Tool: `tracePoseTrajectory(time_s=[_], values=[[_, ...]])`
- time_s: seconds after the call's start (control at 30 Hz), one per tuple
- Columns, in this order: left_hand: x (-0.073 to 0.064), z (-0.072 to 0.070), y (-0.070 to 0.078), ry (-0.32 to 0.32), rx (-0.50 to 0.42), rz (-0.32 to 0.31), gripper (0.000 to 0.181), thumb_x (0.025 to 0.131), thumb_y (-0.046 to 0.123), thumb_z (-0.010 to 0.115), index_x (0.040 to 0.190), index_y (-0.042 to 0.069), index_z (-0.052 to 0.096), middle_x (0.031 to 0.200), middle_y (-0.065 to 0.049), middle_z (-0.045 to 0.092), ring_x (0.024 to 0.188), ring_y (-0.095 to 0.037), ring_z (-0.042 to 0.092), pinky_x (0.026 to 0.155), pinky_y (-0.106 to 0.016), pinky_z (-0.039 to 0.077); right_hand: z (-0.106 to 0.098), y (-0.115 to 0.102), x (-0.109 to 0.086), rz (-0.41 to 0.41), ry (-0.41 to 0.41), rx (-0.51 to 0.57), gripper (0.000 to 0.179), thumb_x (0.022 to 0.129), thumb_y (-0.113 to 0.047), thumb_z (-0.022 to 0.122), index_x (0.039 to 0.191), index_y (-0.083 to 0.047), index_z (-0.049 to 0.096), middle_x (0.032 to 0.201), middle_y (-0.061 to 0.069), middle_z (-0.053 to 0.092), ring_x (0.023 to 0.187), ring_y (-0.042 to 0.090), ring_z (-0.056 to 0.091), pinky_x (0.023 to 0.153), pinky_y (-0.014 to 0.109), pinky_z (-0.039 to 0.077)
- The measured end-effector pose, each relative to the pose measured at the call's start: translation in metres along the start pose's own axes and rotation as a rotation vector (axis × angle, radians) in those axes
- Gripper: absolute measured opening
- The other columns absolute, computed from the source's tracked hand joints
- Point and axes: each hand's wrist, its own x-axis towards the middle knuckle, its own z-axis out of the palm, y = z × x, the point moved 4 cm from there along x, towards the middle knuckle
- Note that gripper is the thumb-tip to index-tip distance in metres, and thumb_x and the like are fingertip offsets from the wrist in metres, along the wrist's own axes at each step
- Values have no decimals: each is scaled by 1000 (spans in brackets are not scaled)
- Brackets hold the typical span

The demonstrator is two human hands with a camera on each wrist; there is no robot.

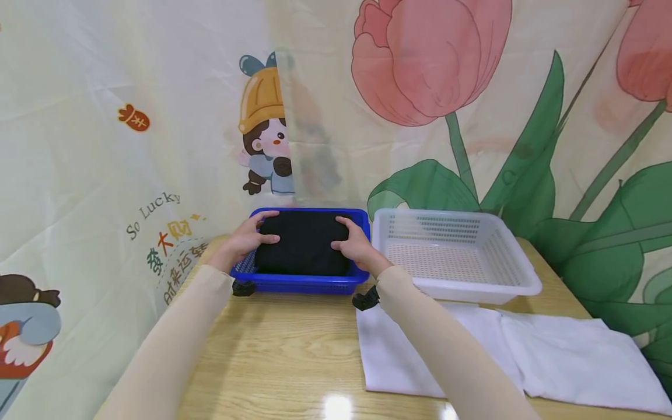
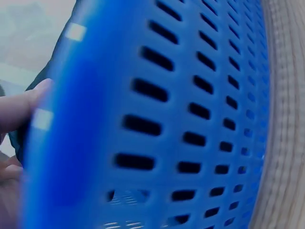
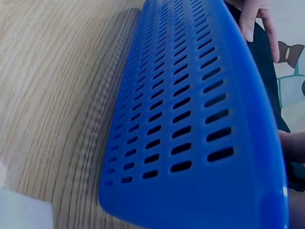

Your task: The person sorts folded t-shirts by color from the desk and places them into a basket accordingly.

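Note:
A folded black cloth (image 1: 304, 242) lies in a blue plastic basket (image 1: 301, 279) with slotted walls. My left hand (image 1: 245, 236) is at the cloth's left edge, its thumb and forefinger straight and spread on top. Opposite it, my right hand (image 1: 359, 242) touches the right edge with thumb and forefinger in the same way. The other fingers are mostly hidden. In the left wrist view the basket's wall (image 2: 181, 119) fills most of the picture, fingers (image 2: 21, 107) showing past the rim. From the right wrist, dark cloth (image 3: 264, 62) shows beyond the basket rim.
A white plastic basket (image 1: 462, 286) stands right of the blue one. Two folded white cloths (image 1: 583, 361) lie in front of it, partly under my right forearm. Everything rests on a wooden table (image 1: 273, 350), against a printed curtain (image 1: 325, 116).

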Motion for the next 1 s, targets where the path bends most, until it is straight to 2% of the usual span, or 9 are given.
tracePoseTrajectory(time_s=[0.23,0.43,0.53,0.67,0.73,0.8,0.87,0.93,1.0], values=[[6,8,-13,32,18,-25,76,97,0,75,163,18,42,164,-22,37,155,-45,28,121,-62,36,4,11,8,15,14,-34,75,101,5,65,166,-20,36,175,14,22,154,41,35,121,55,40],[6,9,-23,87,49,-5,75,97,-1,75,163,15,43,160,-26,41,144,-47,42,117,-62,41,12,16,14,13,27,-52,76,100,5,66,166,-20,36,175,14,21,155,40,32,120,56,40],[6,9,-25,111,90,-2,73,98,1,74,162,15,43,161,-26,41,143,-46,43,117,-61,42,14,17,16,16,45,-71,76,100,5,66,166,-21,36,175,14,23,154,40,35,118,55,43],[6,10,-29,116,116,-21,71,100,2,72,163,15,43,163,-25,40,144,-44,44,116,-60,44,17,21,17,38,57,-128,73,102,2,64,166,-24,37,175,12,25,146,39,46,98,46,53],[5,9,-30,112,114,-27,71,100,2,72,163,15,42,163,-25,40,143,-44,45,114,-60,46,19,22,18,42,58,-154,72,103,1,62,166,-24,37,176,11,23,136,41,53,85,41,50],[4,8,-30,93,129,-25,71,100,1,71,164,14,41,164,-25,38,144,-45,44,114,-60,46,22,23,19,38,64,-178,71,103,2,61,166,-23,38,176,11,23,134,41,54,79,41,46],[3,8,-31,67,148,-29,72,100,2,71,164,13,40,165,-25,37,148,-45,40,116,-61,43,23,23,20,44,75,-208,70,103,2,61,165,-22,38,175,11,24,141,41,50,84,41,49],[3,7,-32,38,165,-35,73,100,3,72,165,14,39,167,-25,35,152,-45,34,119,-60,39,24,24,21,55,84,-228,69,103,2,61,165,-20,39,175,12,26,148,40,44,95,45,53],[2,7,-33,19,170,-44,74,100,5,73,165,14,38,168,-25,32,154,-45,30,122,-61,35,25,24,21,64,91,-248,69,103,2,63,165,-19,39,174,13,28,156,38,33,109,50,51]])
